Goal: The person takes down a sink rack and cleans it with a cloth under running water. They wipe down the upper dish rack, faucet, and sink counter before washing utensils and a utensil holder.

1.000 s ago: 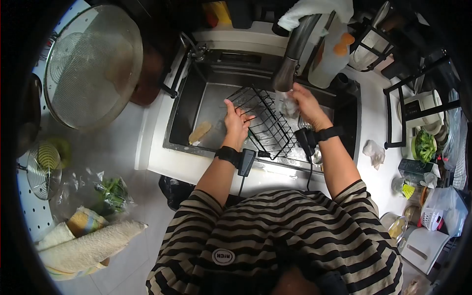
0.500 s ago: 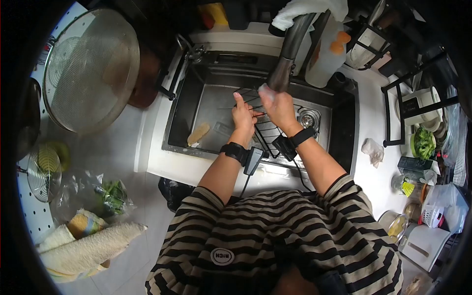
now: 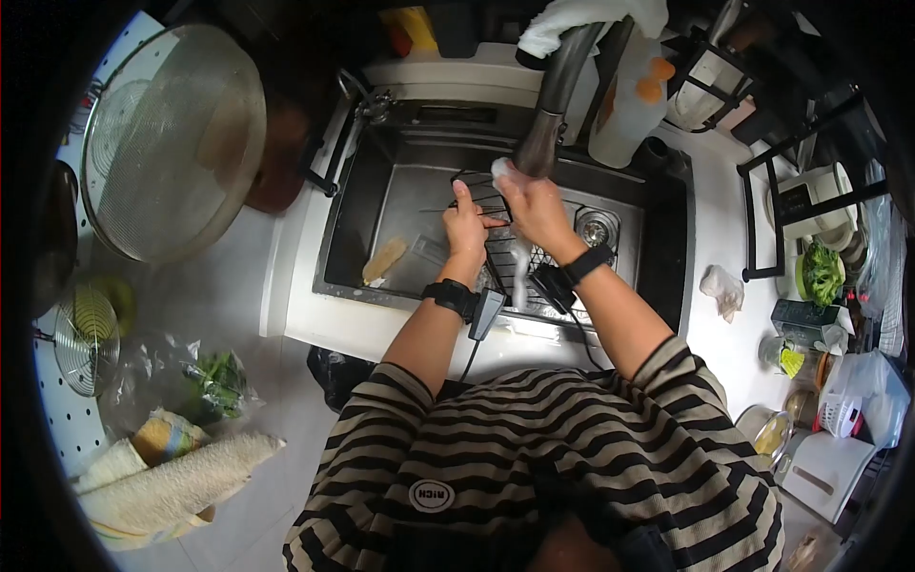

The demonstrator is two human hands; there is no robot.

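Note:
A black wire rack (image 3: 498,255) is tilted inside the steel sink (image 3: 405,205). My left hand (image 3: 466,229) grips the rack's left side, thumb pointing up. My right hand (image 3: 539,212) is closed around a white, wet wad (image 3: 502,172) just under the faucet head (image 3: 539,143), over the rack's upper part. A whitish stream falls below my right hand onto the rack. The far part of the rack is hidden behind my hands.
A tan loofah-like piece (image 3: 384,261) lies at the sink's left. The round drain (image 3: 598,229) is at the right. A bottle (image 3: 624,119) stands behind the sink. A crumpled white bag (image 3: 722,291) lies on the right counter. A large mesh strainer (image 3: 172,143) hangs left.
My right hand with the wad has moved left to the rack's upper part. The rack has turned more upright and shifted left. A whitish stream now shows below my right hand.

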